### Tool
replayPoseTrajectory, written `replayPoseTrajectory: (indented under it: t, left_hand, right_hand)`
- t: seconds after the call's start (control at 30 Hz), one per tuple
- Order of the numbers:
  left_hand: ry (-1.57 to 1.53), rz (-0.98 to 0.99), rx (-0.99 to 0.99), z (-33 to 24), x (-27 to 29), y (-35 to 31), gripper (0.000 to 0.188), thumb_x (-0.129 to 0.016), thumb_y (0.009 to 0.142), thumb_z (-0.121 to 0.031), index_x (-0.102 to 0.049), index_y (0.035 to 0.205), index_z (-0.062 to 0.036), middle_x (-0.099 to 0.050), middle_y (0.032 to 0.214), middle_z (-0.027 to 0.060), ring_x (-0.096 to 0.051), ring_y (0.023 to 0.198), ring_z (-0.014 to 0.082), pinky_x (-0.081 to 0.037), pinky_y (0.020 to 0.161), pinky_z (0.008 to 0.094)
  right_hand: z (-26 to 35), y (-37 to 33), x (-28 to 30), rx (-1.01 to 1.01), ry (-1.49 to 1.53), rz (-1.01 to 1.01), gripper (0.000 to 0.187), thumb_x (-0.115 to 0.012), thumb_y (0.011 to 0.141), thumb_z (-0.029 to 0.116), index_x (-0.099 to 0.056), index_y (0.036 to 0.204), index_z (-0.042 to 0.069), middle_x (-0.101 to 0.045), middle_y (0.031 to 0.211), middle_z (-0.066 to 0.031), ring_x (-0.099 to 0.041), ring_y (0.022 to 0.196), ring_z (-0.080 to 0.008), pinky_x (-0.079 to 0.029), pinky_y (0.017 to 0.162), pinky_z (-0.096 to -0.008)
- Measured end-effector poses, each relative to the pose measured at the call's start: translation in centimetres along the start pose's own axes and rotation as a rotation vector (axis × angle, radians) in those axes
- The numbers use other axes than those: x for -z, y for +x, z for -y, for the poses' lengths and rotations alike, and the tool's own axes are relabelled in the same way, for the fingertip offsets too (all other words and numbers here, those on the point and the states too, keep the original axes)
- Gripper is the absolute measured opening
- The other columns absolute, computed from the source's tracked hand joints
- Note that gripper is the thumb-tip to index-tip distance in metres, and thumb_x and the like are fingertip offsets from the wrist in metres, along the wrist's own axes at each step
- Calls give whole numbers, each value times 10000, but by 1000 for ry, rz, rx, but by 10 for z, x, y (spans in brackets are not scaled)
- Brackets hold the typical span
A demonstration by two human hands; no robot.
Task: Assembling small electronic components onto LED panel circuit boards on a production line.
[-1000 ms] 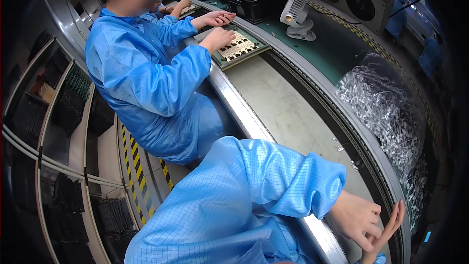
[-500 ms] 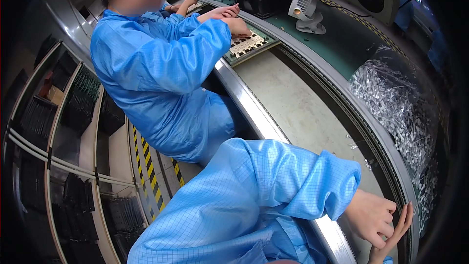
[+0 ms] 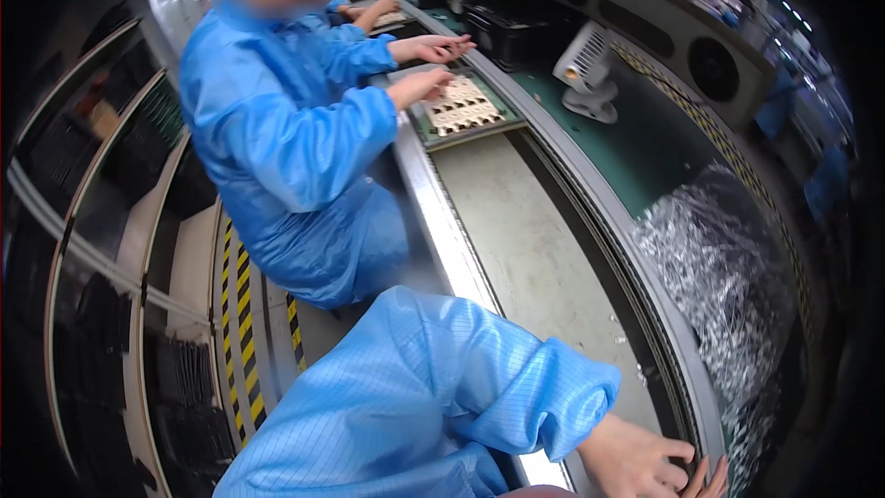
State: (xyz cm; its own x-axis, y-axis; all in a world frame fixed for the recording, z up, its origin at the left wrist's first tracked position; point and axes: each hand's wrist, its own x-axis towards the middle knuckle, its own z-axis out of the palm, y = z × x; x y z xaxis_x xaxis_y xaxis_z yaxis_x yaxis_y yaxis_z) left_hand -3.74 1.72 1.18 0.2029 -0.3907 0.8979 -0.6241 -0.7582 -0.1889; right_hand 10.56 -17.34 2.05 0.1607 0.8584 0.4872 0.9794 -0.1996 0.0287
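My left hand (image 3: 634,459) reaches over the conveyor line's right rail from a blue gridded sleeve. Its fingers are bent inward, and whatever they may hold is hidden. Right beside its fingertips, the fingers of my right hand (image 3: 708,480) show at the lower edge, stretched and slightly apart; the rest of that hand is cut off. Close by on the right lies a clear plastic bag (image 3: 705,263) full of small white-and-silver parts with thin wires. A few small white pieces (image 3: 643,376) lie along the conveyor's inner edge.
A co-worker in blue (image 3: 286,129) sits ahead on the left, hands over a tray of pale parts (image 3: 470,111) on the conveyor (image 3: 525,231). A small white fan (image 3: 587,69), a black bin (image 3: 521,28) and a grey two-fan unit (image 3: 664,37) stand behind. Racks (image 3: 138,314) line the left.
The view has shifted, so my hands appear lower and further left, still close together. The co-worker's nearer hand has drawn back toward the tray's left side, uncovering more pale parts.
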Motion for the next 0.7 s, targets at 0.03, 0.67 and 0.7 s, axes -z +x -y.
replayPoseTrajectory:
  t: [0.03,0.67,0.7]
  left_hand:
    - [2,34,-7,0,0,0,143,-488,1019,-214,-620,989,-167,-602,1039,26,-585,980,215,-433,817,460]
    - [302,466,304,6,-13,-27,328,-586,838,-246,-628,1073,-20,-523,1366,193,-430,1348,380,-235,1120,722]
    - [254,450,299,4,-18,-27,308,-583,839,-238,-624,1044,-11,-527,1352,208,-430,1345,391,-230,1117,728]
  right_hand:
    - [-3,-7,-5,10,-66,-30,639,-377,993,573,-520,1439,139,-475,1477,-179,-439,1379,-353,-201,1159,-601]
    - [-28,-15,-11,-254,-197,324,894,-481,910,681,-264,1573,123,-255,1608,-187,-230,1489,-369,-155,1150,-659]
    - [-29,-21,-9,-268,-218,338,905,-475,904,695,-267,1573,123,-252,1611,-182,-232,1490,-363,-156,1146,-662]
